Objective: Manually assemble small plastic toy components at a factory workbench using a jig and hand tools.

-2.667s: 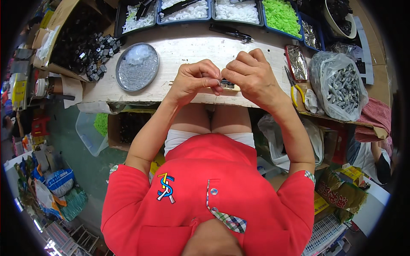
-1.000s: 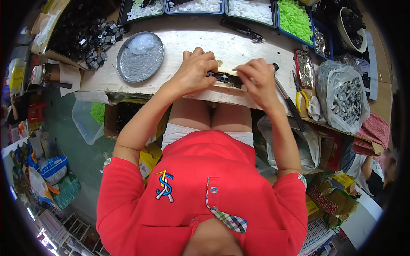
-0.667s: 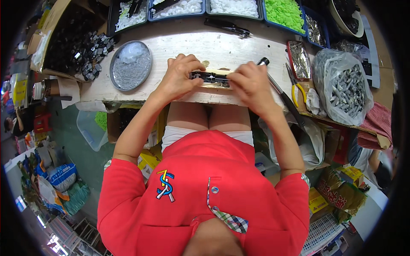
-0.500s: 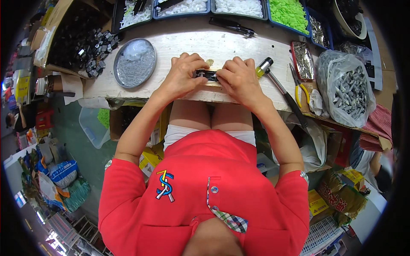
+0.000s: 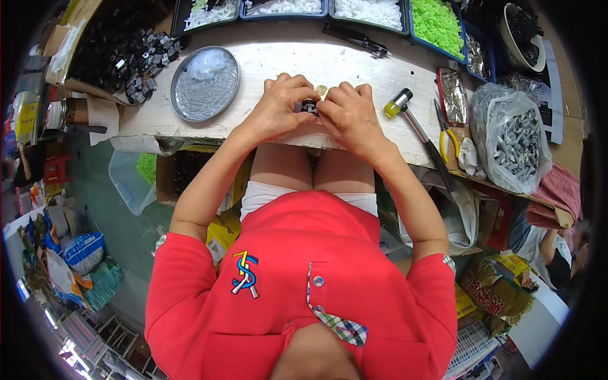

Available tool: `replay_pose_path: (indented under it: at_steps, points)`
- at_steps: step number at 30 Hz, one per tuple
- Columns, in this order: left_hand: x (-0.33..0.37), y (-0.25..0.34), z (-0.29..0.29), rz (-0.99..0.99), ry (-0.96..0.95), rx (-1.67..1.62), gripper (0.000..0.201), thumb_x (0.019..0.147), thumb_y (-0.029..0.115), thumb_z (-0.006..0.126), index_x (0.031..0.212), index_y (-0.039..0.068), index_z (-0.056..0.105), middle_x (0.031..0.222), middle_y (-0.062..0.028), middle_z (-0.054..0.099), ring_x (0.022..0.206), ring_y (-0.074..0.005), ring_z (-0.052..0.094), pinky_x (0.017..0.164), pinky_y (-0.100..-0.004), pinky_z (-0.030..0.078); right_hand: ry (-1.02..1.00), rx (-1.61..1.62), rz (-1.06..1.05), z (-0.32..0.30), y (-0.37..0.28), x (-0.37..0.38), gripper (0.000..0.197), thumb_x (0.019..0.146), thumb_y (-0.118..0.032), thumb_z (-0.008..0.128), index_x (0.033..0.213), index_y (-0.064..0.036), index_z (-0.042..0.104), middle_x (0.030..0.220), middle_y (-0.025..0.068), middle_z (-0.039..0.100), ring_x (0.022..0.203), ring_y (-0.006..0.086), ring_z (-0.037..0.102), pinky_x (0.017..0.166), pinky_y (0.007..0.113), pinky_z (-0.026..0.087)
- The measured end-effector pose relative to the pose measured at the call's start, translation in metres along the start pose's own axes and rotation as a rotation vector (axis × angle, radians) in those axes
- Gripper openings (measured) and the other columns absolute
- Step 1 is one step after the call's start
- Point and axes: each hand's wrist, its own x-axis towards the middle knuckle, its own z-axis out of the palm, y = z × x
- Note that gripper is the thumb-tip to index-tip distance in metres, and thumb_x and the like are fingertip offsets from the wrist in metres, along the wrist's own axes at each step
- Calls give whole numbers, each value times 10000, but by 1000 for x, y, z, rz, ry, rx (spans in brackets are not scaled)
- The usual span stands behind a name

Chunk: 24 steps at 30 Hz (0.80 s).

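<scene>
Between my fingertips, just above the near edge of the white worktable [image 5: 266,58], sits a small black part with pale bits [image 5: 308,107]. My left hand [image 5: 278,109] pinches it from the left and my right hand [image 5: 350,115] from the right, so much of its shape is hidden. To the right of my right hand lies a hammer [image 5: 419,130] with a yellow-and-black head and a dark handle. Left of my left hand stands a round grey dish [image 5: 206,95] of greyish, grease-like stuff with a clear lump in it.
Trays of white pieces [image 5: 370,11] and green pieces [image 5: 437,28] line the back. A black slim part [image 5: 356,39] lies before them. At right are yellow-handled pliers [image 5: 451,139], a red tray of metal pins [image 5: 452,95] and a bag of grey parts [image 5: 514,142]. Black parts [image 5: 149,60] spill from a carton at left.
My hands have come closer together, and the black part between them shows less of its length, seemingly turned. The whole view has shifted slightly.
</scene>
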Motion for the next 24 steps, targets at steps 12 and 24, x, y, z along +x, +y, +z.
replay_pose_path:
  at_steps: [12,24]
  points:
    - [18,23,-5,-45,-42,161,145,627,134,636,747,78,577,793,-37,524,807,-230,463,753,-364,304,25,147,130,-20,11,-8,164,702,-85,615,850,-151,638,771,-6,525,800,174,481,690,345,282]
    - [222,71,24,333,17,542,69,674,96,609,718,62,650,817,-76,605,811,-283,550,682,-402,408,103,-527,736,-106,156,-75,130,765,-93,559,859,-39,631,832,163,568,758,340,573,670,422,465]
